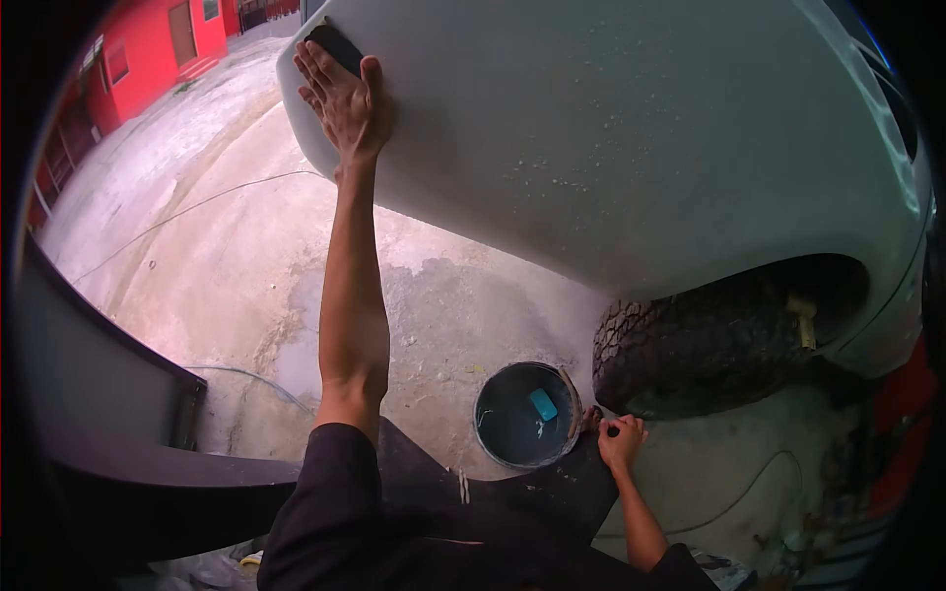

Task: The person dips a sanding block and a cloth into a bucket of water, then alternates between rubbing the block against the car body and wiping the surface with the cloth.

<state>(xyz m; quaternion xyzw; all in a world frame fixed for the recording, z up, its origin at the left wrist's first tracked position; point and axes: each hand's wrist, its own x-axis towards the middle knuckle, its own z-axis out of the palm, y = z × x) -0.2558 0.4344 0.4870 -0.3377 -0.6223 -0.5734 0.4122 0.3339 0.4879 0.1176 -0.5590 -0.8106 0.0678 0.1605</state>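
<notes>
My left hand [347,108] lies stretched out against the upper left edge of a grey vehicle body panel [512,128]. Under its fingers is a black sanding pad [335,47], pressed to the surface and partly covered. Water drops dot the middle of the panel. My right hand [622,442] rests by my right knee with its fingers curled; a dark spot shows between thumb and fingers, and I cannot make out what, if anything, is inside. Near it on the ground stands a black bucket [485,433] with a turquoise block [543,404] in it.
A knobbly tyre [690,345] sits under the wheel arch at the right, close to the bucket. A thin hose [246,372] crosses the concrete floor [236,256] on the left. A dark curved panel [168,492] stands at the lower left. Red buildings [148,59] are behind.
</notes>
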